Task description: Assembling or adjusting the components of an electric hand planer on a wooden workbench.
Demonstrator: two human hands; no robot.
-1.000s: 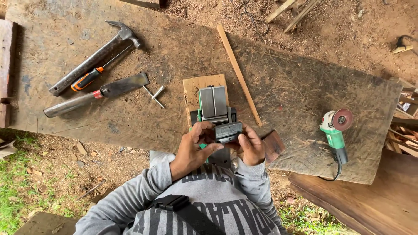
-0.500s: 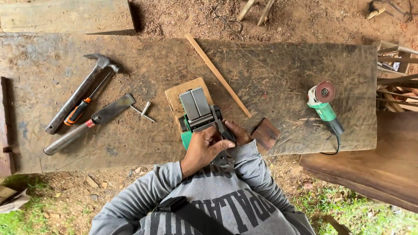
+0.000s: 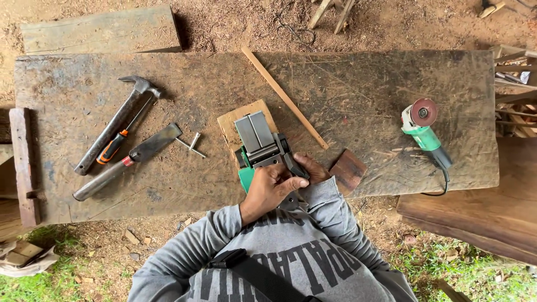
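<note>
We hold the green planer [image 3: 263, 146] upside down at the near edge of the counter [image 3: 363, 89], its long axis pointing away from us. Left hand [image 3: 268, 187] fingers grasp its body; right hand [image 3: 311, 169] grips its side.

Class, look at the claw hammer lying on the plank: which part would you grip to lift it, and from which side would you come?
Grip the hammer low on its long handle, probably from above. The handle lies flat and slanted, its head end far from the person, with bare plank on its left; the orange-handled screwdriver crowds its right side.
</note>
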